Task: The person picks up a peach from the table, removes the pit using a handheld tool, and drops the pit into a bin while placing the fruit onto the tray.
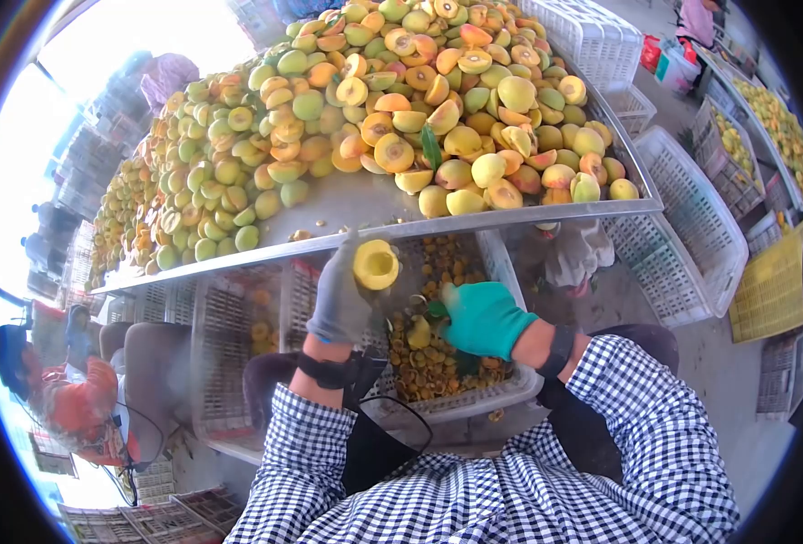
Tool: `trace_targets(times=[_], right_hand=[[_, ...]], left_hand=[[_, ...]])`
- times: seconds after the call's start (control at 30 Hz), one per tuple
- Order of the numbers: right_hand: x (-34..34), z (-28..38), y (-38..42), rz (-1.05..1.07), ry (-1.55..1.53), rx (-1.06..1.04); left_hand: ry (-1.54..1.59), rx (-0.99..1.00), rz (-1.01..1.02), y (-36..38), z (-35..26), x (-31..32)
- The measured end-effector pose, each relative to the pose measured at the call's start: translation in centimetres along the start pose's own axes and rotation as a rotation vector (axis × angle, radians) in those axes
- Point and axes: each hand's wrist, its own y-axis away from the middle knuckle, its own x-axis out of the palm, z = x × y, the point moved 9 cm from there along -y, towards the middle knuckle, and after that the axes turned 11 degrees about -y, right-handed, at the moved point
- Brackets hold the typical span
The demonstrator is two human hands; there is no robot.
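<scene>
The left hand (pixel 340 295) grasped a hollowed fruit half (pixel 376 265) near a crate (pixel 515 392) seemingly placed to catch scraps (pixel 433 383); what the right hand (pixel 487 319) gripped, if anything, I couldn't tell.

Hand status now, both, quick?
Left hand: holding a hollowed yellow fruit half.
Right hand: fingers look curled, but whether it's closed on something cannot be told.

Over there a metal table (pixel 338 195) carries a great heap of peaches (pixel 394 152), many halved, with small scraps (pixel 301 235) near its rim (pixel 383 229).
</scene>
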Motion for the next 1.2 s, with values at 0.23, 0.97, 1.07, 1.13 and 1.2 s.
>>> trace_targets(times=[0.23, 0.97, 1.07, 1.13, 1.2], right_hand=[[-2.9, 4.0, 0.2, -0.416, -0.4, -0.326], [-4.0, -0.9, 0.7, -0.113, -0.069, -0.125], [-8.2, 0.7, 2.2, -0.289, -0.046, -0.357], [-10.6, -0.7, 2.4, -0.349, -0.164, -0.379], [-12.6, -2.4, 2.1, -0.429, -0.495, -0.395]], left_hand=[[0.009, 0.087, -0.008, 0.0, 0.6, 1.1], [-1.806, 0.57, -0.69, 4.0, -12.3, 0.4], [-1.588, 0.384, -0.251, -8.1, -9.4, 4.9], [-1.622, 0.125, -0.24, -14.8, -6.5, 5.4], [-1.617, 0.031, -0.332, -17.1, -5.1, 6.1]])
